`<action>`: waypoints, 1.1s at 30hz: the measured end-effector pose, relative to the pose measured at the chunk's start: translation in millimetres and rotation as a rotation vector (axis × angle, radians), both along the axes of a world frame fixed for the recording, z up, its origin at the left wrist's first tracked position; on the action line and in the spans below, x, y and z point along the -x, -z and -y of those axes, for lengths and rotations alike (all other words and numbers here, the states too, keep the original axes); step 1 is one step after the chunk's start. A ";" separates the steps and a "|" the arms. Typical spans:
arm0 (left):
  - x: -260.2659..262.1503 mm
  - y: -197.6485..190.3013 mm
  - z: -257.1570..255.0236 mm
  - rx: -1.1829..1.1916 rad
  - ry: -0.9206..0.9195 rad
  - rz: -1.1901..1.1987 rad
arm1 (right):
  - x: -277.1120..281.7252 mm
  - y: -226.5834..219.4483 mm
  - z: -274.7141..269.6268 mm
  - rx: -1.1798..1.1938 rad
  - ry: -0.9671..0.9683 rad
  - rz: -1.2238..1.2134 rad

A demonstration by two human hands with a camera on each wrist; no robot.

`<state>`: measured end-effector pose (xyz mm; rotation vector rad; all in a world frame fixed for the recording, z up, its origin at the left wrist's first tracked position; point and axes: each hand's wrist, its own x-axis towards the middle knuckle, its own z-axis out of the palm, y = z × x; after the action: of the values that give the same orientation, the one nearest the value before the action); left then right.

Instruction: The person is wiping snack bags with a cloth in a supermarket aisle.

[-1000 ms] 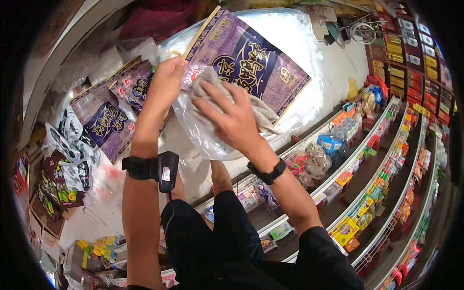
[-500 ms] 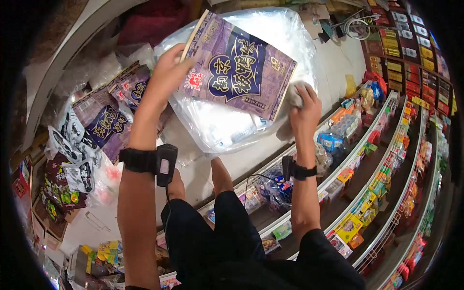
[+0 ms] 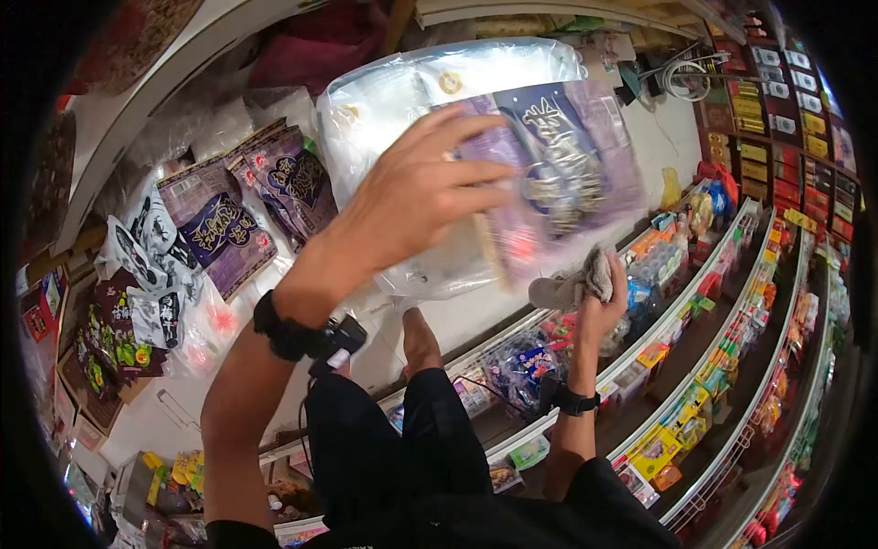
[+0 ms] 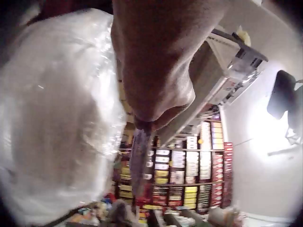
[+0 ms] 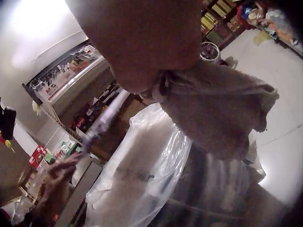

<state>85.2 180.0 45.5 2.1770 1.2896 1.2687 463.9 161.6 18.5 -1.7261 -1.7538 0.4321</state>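
My left hand holds a purple packet with dark blue panel and large characters, fingers over its near side. The packet is blurred and tilts above a big clear plastic bag of white contents. In the left wrist view the packet hangs edge-on below the hand; the thumb is hidden. My right hand grips a bunched grey cloth, lower right of the packet. The right wrist view shows the cloth draping from that hand.
More purple packets lie on the left, beside black-and-white packets and dark packets with green print. Shelf rows of snacks curve along the right. Stacked boxes stand at the far right.
The cloth was on the packet, then moved off its right edge and is now lower right. My left hand has swung the packet rightward and turned it.
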 end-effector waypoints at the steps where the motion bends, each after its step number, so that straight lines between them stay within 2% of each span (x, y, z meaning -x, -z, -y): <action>1: 6.1 16.0 7.3 0.039 -0.018 -0.160 | 0.0 -1.1 2.1 0.002 0.002 -0.001; 2: 8.5 33.0 17.5 0.158 -0.061 -0.166 | -0.5 -1.9 4.8 -0.011 -0.002 0.020; 3: 6.9 40.4 25.8 0.162 -0.062 -0.166 | 2.0 -3.7 6.2 -0.023 -0.007 0.042; 5: 2.5 53.2 42.6 0.257 -0.310 0.053 | 17.9 -13.5 6.8 -0.031 -0.027 0.078; 7: 1.5 67.3 44.1 0.275 -0.358 0.118 | 49.7 -28.0 2.9 -0.050 -0.176 0.132; 9: 0.9 83.1 40.0 0.721 -0.307 1.158 | 80.8 -31.8 -7.1 -0.083 -0.300 0.153; 13: 4.9 91.6 17.9 0.945 -0.304 1.361 | 176.9 -21.1 -49.8 -0.152 -0.599 0.102; 14: 6.1 96.6 15.0 0.985 -0.234 1.360 | 200.3 -9.0 -59.6 -0.177 -0.626 0.114; 16: 3.8 102.3 14.7 0.980 -0.225 1.386 | 233.2 21.8 -74.4 -0.153 -0.741 0.267; 17: 2.1 100.4 14.8 0.983 -0.212 1.410 | 241.1 25.2 -74.1 -0.149 -0.743 0.266; 19: -0.9 96.5 16.3 0.988 -0.283 1.429 | 252.1 28.1 -72.3 -0.149 -0.744 0.299; 21: 0.5 89.6 16.6 0.996 -0.341 1.566 | 245.6 23.0 -61.0 -0.074 -0.785 0.266; 22: -2.2 83.3 14.7 0.962 -0.436 1.730 | 240.0 23.7 -53.1 -0.066 -0.836 0.271; 23: -3.8 88.6 15.1 0.962 -0.440 1.735 | 233.6 25.4 -46.3 -0.062 -0.887 0.275; 25: -7.1 103.7 16.4 0.897 -0.349 1.431 | 214.8 29.3 -30.8 -0.041 -0.940 0.320; 27: -12.7 99.6 10.3 0.891 -0.420 1.487 | 195.3 29.5 -12.1 -0.028 -1.028 0.311; 29: -16.2 107.1 7.9 0.896 -0.492 1.335 | 167.4 38.6 0.9 -0.035 -1.016 0.319; 31: -22.3 117.2 7.6 0.873 -0.500 1.355 | 137.6 41.1 5.8 -0.045 -1.001 0.325; 33: -23.8 122.9 7.0 0.853 -0.504 1.287 | 116.8 35.2 3.8 -0.060 -0.835 0.353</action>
<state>109.0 173.1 -77.4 0.2539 1.3237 1.4288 347.1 157.8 -16.6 -0.9895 -2.6868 0.4197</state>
